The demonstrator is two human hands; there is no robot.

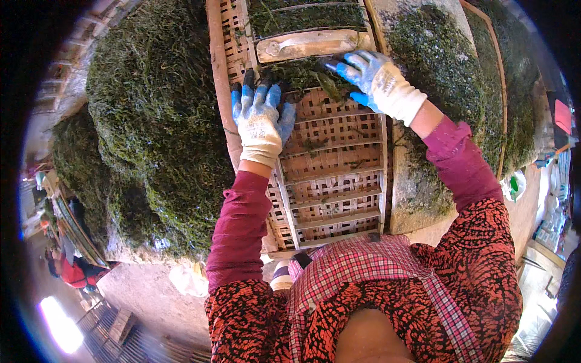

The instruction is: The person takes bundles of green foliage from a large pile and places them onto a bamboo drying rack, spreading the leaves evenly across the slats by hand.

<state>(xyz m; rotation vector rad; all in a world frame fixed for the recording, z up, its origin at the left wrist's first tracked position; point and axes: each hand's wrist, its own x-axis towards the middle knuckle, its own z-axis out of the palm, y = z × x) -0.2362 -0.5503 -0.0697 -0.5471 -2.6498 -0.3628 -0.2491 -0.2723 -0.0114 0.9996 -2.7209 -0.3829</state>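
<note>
In a white and blue work glove, my left hand (pixel 261 115) lies with its fingers spread at the left side of a slatted wooden frame (pixel 336 196) on a woven bamboo tray (pixel 219 68). My right hand (pixel 379 84), gloved alike, reaches over the frame's right side, fingertips at a strip of dark green plant material (pixel 308 75). A wooden block with a handle (pixel 313 45) lies across the frame just beyond both hands. Farther slots hold the green material; the nearer ones show bare weave with a few scraps. Some fingertips are hidden in the green.
A large heap of dark green plant matter (pixel 154 113) rises on the left. More lies on a board (pixel 422 213) and in a rimmed tray (pixel 501 90) at right. A white plastic bag (pixel 189 277) is below the heap. Another person (pixel 72 272) in red is at far left.
</note>
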